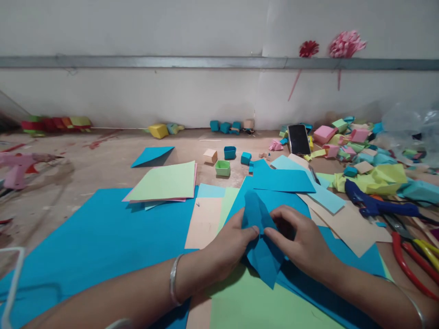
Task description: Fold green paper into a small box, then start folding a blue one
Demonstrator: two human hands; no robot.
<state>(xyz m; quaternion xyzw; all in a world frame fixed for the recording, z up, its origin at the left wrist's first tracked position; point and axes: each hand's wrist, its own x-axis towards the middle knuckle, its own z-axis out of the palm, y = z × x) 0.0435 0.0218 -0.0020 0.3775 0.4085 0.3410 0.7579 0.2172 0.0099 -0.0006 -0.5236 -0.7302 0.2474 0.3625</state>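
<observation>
A creased piece of blue paper (262,256), partly folded, is held between my two hands above the sheets on the table. My left hand (231,242) grips its left side, with the thumb pressed on the middle crease. From the right, my right hand (298,233) pinches the paper near the centre, thumb and fingers closed on it. The paper's lower end comes to a point. Beneath it lie green paper (260,301) and large blue sheets (144,233).
Small paper boxes (223,168) stand behind the sheets. To the right are a phone (299,140), a blue glue gun (373,201), red-handled scissors (404,256) and a heap of folded paper pieces (356,141). A pink glue gun (18,167) sits at the left. Paper flowers (347,44) hang on the wall.
</observation>
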